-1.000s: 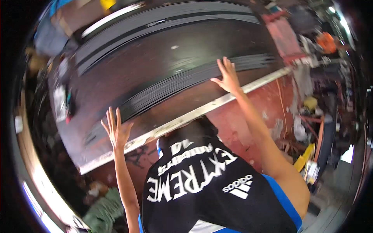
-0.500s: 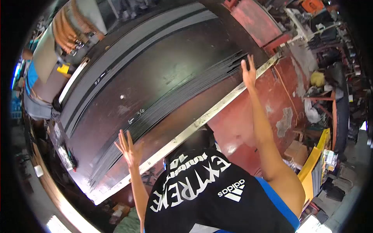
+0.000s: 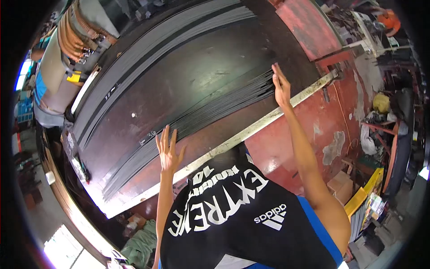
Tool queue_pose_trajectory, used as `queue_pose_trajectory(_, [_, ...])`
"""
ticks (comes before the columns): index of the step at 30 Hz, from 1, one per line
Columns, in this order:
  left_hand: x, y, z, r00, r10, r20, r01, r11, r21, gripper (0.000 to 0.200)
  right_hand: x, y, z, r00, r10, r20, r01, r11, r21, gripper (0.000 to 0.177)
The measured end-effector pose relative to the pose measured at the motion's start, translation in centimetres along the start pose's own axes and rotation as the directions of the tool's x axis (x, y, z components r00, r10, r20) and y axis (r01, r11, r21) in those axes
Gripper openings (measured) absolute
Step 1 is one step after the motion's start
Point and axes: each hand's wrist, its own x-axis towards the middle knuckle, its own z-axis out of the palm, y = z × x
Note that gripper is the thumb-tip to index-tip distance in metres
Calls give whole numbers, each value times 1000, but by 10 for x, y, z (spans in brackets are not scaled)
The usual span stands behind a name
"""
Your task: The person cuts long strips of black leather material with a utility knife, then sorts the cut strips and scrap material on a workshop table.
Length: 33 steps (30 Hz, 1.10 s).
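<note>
Bundle of thin dark strips [image 3: 219, 107] lies on the dark surface [image 3: 197, 65], long axis slanting from lower left to upper right. Right hand [image 3: 282, 92] at the upper-right end, fingers straight and together, thumb near them; grip unclosed, nothing held. Left hand [image 3: 168, 154] over the bundle left of mid-length, fingers spread, grip wide and unloaded. Right is nearer the strip ends. Left fingertips probably touch strips; view from above leaves contact uncertain.

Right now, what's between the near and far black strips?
Head view shows dark tabletop with a white speck and, by the near strips, a white 36.
</note>
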Motion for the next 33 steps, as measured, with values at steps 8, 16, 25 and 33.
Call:
queue_pose_trajectory(8, [36, 14, 12, 999, 44, -29, -46, 997, -59, 73, -14, -28, 19, 969, 25, 244, -67, 984, 166, 50])
queue_pose_trajectory(16, [36, 13, 22, 997, 43, 62, -44, 999, 20, 85, -20, -32, 44, 945, -26, 325, -49, 974, 219, 51])
queue_pose_trajectory(25, [25, 11, 22, 998, -8, 56, 5, 999, 53, 90, -33, -48, 62, 950, -9, 312, -94, 945, 312, 49])
queue_pose_trajectory(33, [30, 5, 15, 1000, 21, 3, -21, 994, 103, 87, -31, -89, 64, 833, -411, 370, 484, 866, -128, 46])
